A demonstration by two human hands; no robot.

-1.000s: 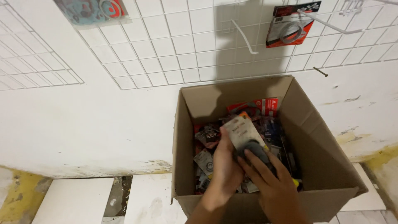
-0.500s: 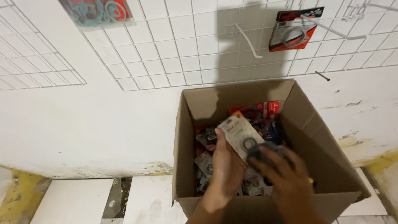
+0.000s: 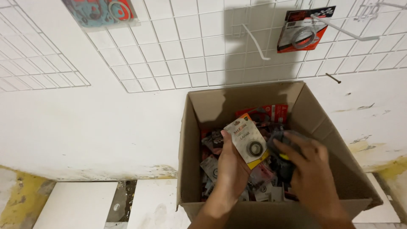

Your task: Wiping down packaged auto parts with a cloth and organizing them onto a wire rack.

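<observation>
Inside the open cardboard box (image 3: 193, 140), a pale carded packet (image 3: 248, 140) with a small dark ring under its blister is held up above the heap, tilted so its top leans toward 11 o'clock. The left hand (image 3: 231, 167) has its grip closed on this packet, thumb on the near edge and palm behind the card. At 3 o'clock from the packet, just beside it, the right hand (image 3: 311, 169) lies over a dark packet (image 3: 282, 138) with its fingers curled upon it; whether that grip is truly closed on it I cannot tell. Below both hands the box is filled with a jumble of small packets (image 3: 263, 188), and a red card (image 3: 265, 113) stands against the far wall at 12 o'clock. The box rests on pale floor tiles (image 3: 76, 203). Behind it, at 12 o'clock, a white wire grid (image 3: 186, 51) hangs on the white wall. A bare white hook (image 3: 256, 42) juts from the grid, and at 1 o'clock an orange and black packet (image 3: 303, 29) with a ring hangs from another peg. At 10 o'clock a clear bag with gaskets (image 3: 101, 12) hangs from the grid.
</observation>
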